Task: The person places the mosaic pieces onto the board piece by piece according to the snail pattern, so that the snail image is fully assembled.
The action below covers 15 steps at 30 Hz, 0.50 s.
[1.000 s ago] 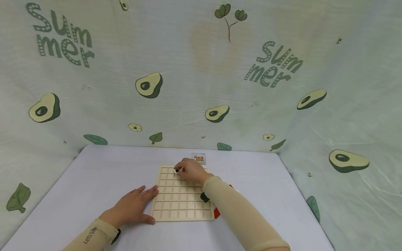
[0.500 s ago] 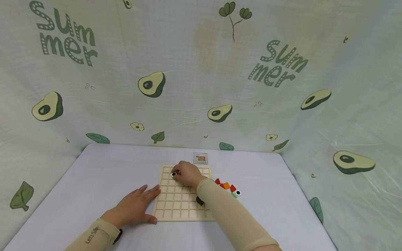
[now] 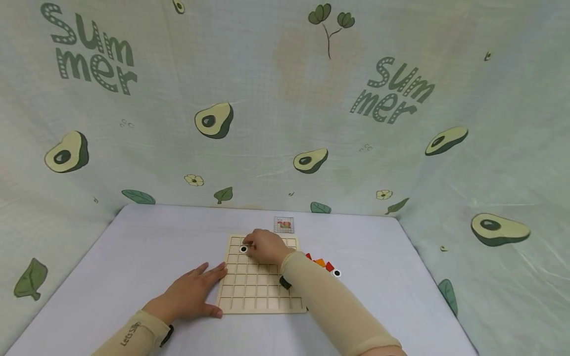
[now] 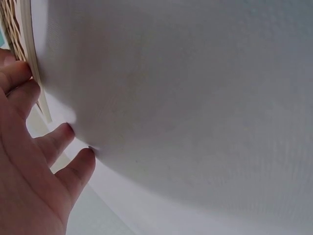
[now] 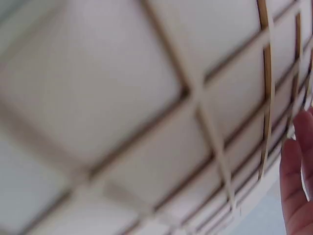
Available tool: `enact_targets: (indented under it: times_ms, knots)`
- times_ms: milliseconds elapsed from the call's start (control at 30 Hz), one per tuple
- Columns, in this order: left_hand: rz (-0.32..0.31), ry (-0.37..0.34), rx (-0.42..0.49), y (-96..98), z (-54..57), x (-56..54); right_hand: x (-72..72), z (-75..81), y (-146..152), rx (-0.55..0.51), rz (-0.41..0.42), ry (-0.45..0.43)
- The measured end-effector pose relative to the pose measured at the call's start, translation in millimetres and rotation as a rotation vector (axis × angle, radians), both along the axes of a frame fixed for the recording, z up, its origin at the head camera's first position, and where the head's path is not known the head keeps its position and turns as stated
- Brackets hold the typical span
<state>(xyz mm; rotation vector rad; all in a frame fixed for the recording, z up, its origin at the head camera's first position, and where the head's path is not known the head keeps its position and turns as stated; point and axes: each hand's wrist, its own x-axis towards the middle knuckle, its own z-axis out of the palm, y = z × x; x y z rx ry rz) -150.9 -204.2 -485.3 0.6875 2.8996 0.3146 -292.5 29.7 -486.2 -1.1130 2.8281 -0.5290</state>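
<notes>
A pale wooden grid board (image 3: 254,291) lies on the table. My left hand (image 3: 191,291) rests at its left edge with fingers spread; in the left wrist view, fingertips (image 4: 22,73) touch the board's rim. My right hand (image 3: 264,247) is over the upper part of the board, pinching a round white eye piece with a black center (image 3: 243,249) near the upper left squares. In the right wrist view the right fingers (image 5: 292,166) show at the right edge above the grid, and the eye piece is out of sight there.
Beyond the board lies a small picture card (image 3: 284,225). Right of it are red and orange pieces (image 3: 319,262) and another white eye piece (image 3: 337,273), partly covered by the right sleeve (image 3: 334,306). A patterned cloth (image 3: 262,128) hangs behind the white table (image 3: 169,232).
My right hand has moved slightly left and nearer with the eye piece, which now sits lower toward the board's left side. The left hand keeps its place on the edge.
</notes>
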Motion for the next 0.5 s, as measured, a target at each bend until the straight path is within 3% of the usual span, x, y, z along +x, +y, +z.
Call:
enact_targets:
  times_ms: [167,333,400,500]
  knots:
    - [-0.004,-0.012,0.016,3.5,-0.5,-2.1,2.2,21.2,39.8,0.020,-0.030,-0.107]
    - [0.000,0.002,0.014,2.4,-3.6,-2.9,14.5,50.0,105.3,0.001,-0.103,-0.213]
    - [0.001,0.011,0.011,1.0,-5.9,-3.3,21.0,52.7,136.3,-0.023,-0.158,-0.244]
    - [0.001,0.016,0.011,-0.2,-8.5,-3.3,35.1,43.2,183.0,-0.075,-0.244,-0.273]
